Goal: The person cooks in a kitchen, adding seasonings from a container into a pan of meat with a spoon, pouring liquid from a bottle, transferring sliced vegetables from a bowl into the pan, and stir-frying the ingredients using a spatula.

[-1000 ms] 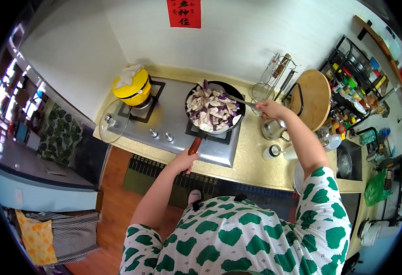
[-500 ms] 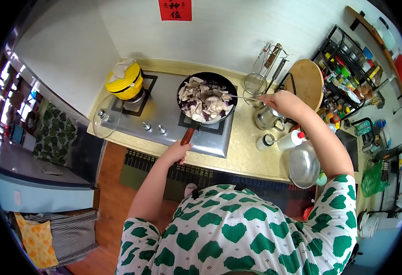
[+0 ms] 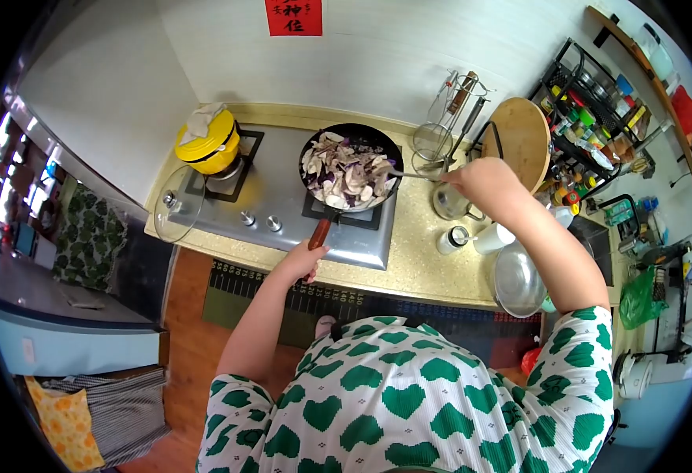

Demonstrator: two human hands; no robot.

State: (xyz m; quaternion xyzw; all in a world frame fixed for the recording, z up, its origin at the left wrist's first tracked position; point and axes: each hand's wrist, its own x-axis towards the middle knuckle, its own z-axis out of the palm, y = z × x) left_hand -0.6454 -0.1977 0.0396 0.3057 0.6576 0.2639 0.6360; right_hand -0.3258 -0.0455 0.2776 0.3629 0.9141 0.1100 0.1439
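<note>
My left hand [image 3: 305,262] is closed round the brown handle of a black frying pan [image 3: 373,135] on the right burner. Sliced pale and purple pieces of food [image 3: 346,173] fill much of the pan. My right hand [image 3: 478,180] grips the handle of a metal spatula [image 3: 418,174], which reaches in over the pan's right rim. The spatula's head sits among the food at that side and is partly covered.
A yellow pot [image 3: 208,146] with a cloth on its lid occupies the left burner. Nearby lies a glass lid [image 3: 180,203]. To the right are a metal pitcher [image 3: 448,203], a jar [image 3: 452,240], a metal bowl [image 3: 515,280], a wooden board [image 3: 517,142] and a utensil rack [image 3: 433,142].
The spatula's head has shifted right, toward the pan's rim, and the food lies more spread out. My left hand keeps its hold on the handle. The whole view has shifted slightly.
</note>
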